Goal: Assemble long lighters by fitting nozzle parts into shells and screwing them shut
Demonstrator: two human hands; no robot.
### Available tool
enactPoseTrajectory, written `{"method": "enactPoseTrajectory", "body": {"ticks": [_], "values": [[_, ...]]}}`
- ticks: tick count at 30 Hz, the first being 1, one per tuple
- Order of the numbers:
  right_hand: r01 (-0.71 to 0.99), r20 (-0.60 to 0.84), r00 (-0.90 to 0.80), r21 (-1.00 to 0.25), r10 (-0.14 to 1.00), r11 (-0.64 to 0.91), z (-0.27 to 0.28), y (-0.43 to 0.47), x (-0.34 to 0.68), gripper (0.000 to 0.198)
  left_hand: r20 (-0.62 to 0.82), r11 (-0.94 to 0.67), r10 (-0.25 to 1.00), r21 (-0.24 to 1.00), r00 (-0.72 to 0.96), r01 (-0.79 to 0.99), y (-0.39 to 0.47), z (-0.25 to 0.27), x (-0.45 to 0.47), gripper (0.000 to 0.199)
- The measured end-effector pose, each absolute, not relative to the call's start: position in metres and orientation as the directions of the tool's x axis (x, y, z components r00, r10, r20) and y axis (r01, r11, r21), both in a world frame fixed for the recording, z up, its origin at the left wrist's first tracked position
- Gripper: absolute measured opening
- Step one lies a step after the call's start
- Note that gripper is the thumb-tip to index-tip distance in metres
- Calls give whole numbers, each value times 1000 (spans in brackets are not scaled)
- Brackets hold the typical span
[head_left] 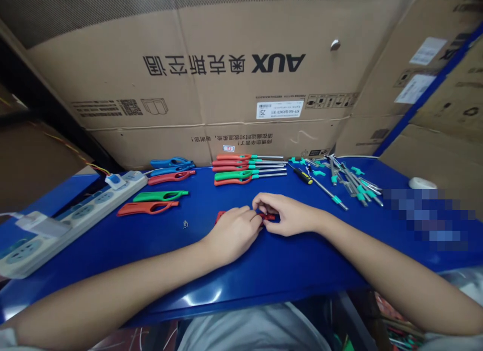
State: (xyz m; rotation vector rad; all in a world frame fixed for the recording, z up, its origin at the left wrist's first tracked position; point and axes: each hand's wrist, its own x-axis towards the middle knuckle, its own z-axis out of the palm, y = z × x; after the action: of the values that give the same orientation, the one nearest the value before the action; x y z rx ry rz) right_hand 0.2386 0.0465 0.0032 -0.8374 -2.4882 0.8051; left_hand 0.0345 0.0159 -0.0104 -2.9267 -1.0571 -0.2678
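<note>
Both hands meet over a red lighter handle [219, 216] lying low over the blue table, mostly hidden by the fingers. My left hand [233, 233] covers its middle with the fingers closed round it. At its narrow end my right hand [289, 214] curls in, thumb and fingertips pinching there; any small part between them is too hidden to make out. Left of the hands lie a small metal piece [185, 224], an orange-red handle [148, 208] and a green handle [160, 196]. Behind the hands is a stack of long-nosed lighters [234, 165] with metal tubes.
A yellow-black screwdriver [303, 176] and a pile of metal lighter tubes with teal parts [356, 182] lie at the right. Blue handles [171, 164] and a red handle [171, 177] sit back left. A white power strip [81, 217] runs along the left. Cardboard [226, 33] walls the back.
</note>
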Motion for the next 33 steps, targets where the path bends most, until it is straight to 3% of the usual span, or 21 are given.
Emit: {"method": "enactPoseTrajectory", "body": {"ticks": [3, 5, 9, 12, 16, 20, 24, 33], "values": [[466, 113, -771, -570, 626, 676, 8, 46, 245, 33, 195, -767, 641, 186, 743, 614, 14, -6, 33, 16], [471, 116, -789, -517, 604, 715, 10, 47, 248, 23, 225, -751, 658, 271, 718, 603, 12, 3, 26, 23], [499, 122, -796, -422, 593, 757, 13, 47, 249, 18, 211, -703, 710, 246, 672, 667, 11, 15, 2, 48], [535, 75, -801, -353, 594, 767, 14, 46, 248, 11, 197, -593, 804, 341, 562, 729, 22, 6, -18, 61], [560, 44, -799, -312, 600, 768, 13, 47, 249, 11, 170, -539, 832, 468, 527, 700, 42, -13, -32, 56], [571, 58, -760, -417, 647, 708, 11, 53, 254, 14, 167, -479, 861, 585, 480, 655, 49, -21, -31, 54], [566, 52, -746, -475, 663, 674, 13, 59, 260, 15, 203, -475, 865, 625, 458, 619, 46, -22, -26, 52], [635, -9, -746, -311, 666, 707, 14, 56, 261, 13, 241, -470, 872, 655, 425, 592, 43, -25, -21, 50]]}}
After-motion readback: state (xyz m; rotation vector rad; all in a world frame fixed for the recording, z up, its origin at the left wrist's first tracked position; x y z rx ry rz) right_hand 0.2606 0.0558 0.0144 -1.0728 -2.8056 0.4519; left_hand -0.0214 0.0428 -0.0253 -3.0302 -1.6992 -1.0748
